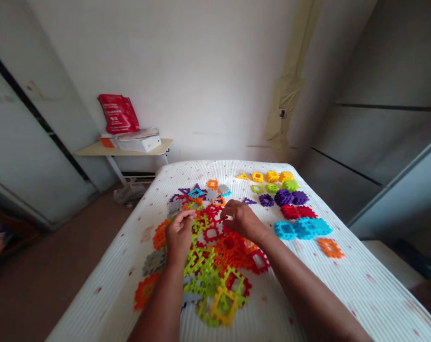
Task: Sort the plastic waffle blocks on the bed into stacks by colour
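A mixed pile of flat plastic building tiles with toothed edges [233, 251] lies spread under my hands on the bed. My left hand [179, 233] hovers over the left side of the pile, thumb and fingers drawn together near lime green tiles [201, 225]. Whatever it pinches, if anything, is hidden. My right hand [243, 219] reaches in from the right with curled fingers, close above red tiles [212, 232]. Its fingertips are partly hidden, so I cannot make out what they hold. A yellow square frame tile [224, 305] lies at the pile's near end.
On the right, tiles stand in rows by colour: yellow [272, 176], lime green [290, 185], purple [285, 197], red [298, 212], light blue [310, 228] and one orange tile [330, 248]. A small side table [94, 150] with a red bag [118, 114] stands beyond the bed's left.
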{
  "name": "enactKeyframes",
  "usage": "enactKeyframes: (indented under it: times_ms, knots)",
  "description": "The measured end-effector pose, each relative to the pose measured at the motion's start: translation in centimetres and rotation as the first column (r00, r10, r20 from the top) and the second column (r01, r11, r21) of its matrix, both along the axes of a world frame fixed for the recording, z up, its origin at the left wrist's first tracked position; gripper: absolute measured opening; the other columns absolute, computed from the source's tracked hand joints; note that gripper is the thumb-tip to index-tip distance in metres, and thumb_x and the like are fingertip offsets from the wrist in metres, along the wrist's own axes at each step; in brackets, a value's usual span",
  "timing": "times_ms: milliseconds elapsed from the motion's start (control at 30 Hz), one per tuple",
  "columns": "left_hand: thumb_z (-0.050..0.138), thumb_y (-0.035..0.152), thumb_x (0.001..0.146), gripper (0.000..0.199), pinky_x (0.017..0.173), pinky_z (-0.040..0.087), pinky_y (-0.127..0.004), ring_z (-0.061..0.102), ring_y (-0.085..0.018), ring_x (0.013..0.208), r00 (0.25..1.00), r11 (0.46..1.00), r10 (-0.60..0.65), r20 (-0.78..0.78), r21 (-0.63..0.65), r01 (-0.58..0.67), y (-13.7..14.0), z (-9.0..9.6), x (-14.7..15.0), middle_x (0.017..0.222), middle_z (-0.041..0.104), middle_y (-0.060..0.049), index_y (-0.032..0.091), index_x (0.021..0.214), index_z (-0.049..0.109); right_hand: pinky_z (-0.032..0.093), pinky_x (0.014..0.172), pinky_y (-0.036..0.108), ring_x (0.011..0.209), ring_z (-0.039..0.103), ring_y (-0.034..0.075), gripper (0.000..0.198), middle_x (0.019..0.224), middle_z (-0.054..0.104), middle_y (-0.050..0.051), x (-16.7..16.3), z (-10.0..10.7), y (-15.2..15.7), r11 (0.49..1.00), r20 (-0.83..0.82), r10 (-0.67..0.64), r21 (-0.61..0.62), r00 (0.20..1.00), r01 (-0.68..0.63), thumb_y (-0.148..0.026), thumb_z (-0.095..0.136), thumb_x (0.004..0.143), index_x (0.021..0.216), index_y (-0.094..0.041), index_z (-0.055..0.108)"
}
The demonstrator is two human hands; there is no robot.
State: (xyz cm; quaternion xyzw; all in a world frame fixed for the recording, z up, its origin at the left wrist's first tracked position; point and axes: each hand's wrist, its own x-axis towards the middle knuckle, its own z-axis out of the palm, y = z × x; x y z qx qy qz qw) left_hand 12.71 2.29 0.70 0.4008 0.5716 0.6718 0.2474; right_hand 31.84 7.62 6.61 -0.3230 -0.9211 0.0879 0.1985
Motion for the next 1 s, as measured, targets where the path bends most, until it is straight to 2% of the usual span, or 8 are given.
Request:
enactKeyframes:
  times_ms: [100,200,367,500,600,800,1000]
  knots:
    - [0.060,0.033,0.068,0.026,0.068,0.050,-0.027,0.064,-0.017,0.073,0.998,0.999,-0.043,-0.039,-0.012,0.043,-0.1,0.3,0.4,0.078,0.070,-0.006,0.015,0.085,0.068,0.043,0.073,0.026,0.082,0.057,0.015,0.010,0.088,0.060,0.005,-0.1,-0.4,0.1,0.998,-0.129,0.063,0.026,0.990,-0.060,-0.009,0.064,0.075,0.079,-0.018,0.065]
    - [0.063,0.035,0.068,0.028,0.065,0.049,-0.026,0.063,-0.016,0.069,0.993,0.995,-0.094,-0.066,-0.030,0.093,-0.2,0.2,0.5,0.074,0.069,-0.004,0.015,0.086,0.070,0.043,0.073,0.026,0.083,0.056,0.015,0.010,0.089,0.059,0.005,-0.5,-1.0,0.0,0.992,-0.172,0.118,0.059,0.978,-0.109,-0.010,0.063,0.077,0.082,-0.019,0.065]
    - [0.065,0.039,0.068,0.030,0.059,0.046,-0.024,0.058,-0.014,0.060,0.988,0.988,-0.144,-0.058,-0.062,0.140,-0.3,-0.1,0.5,0.064,0.064,-0.001,0.013,0.083,0.069,0.041,0.075,0.026,0.087,0.054,0.016,0.009,0.092,0.059,0.005,-1.0,-1.0,-0.6,0.989,-0.126,0.119,0.099,0.985,-0.107,-0.013,0.060,0.080,0.085,-0.019,0.064]
    - [0.065,0.041,0.068,0.030,0.055,0.044,-0.022,0.054,-0.012,0.056,0.987,0.984,-0.158,-0.032,-0.084,0.155,-0.6,0.4,0.6,0.060,0.060,0.001,0.013,0.077,0.067,0.040,0.079,0.028,0.091,0.053,0.017,0.008,0.095,0.059,0.006,-1.2,-0.9,-0.9,0.991,-0.079,0.092,0.100,0.993,-0.083,-0.015,0.060,0.081,0.088,-0.019,0.063]
    - [0.066,0.041,0.067,0.029,0.051,0.040,-0.021,0.051,-0.011,0.052,0.989,0.984,-0.151,-0.009,-0.102,0.149,-0.8,0.9,0.5,0.057,0.057,0.002,0.013,0.073,0.066,0.040,0.082,0.031,0.097,0.053,0.019,0.020,0.102,0.059,0.007,-1.4,-1.0,-1.1,0.996,-0.062,0.048,0.083,0.997,-0.043,-0.017,0.061,0.080,0.100,-0.018,0.060]
    - [0.067,0.041,0.066,0.028,0.050,0.039,-0.020,0.049,-0.011,0.051,0.986,0.979,-0.163,0.038,-0.119,0.166,-0.7,0.4,0.1,0.053,0.054,0.003,0.014,0.072,0.065,0.040,0.087,0.037,0.113,0.046,0.025,0.067,0.128,0.049,0.013,-2.1,-1.3,-2.1,0.995,-0.041,-0.004,0.095,0.999,0.008,-0.031,0.069,0.074,0.132,-0.019,0.039]
    - [0.068,0.043,0.064,0.030,0.053,0.041,-0.022,0.052,-0.012,0.055,0.981,0.969,-0.191,0.018,-0.156,0.192,-0.6,-0.2,-0.1,0.057,0.058,0.002,0.015,0.073,0.065,0.038,0.086,0.040,0.112,0.043,0.027,0.060,0.128,0.049,0.011,-2.4,-0.6,-2.7,0.987,0.061,-0.038,0.156,0.997,0.029,-0.037,0.067,0.076,0.128,-0.021,0.043]
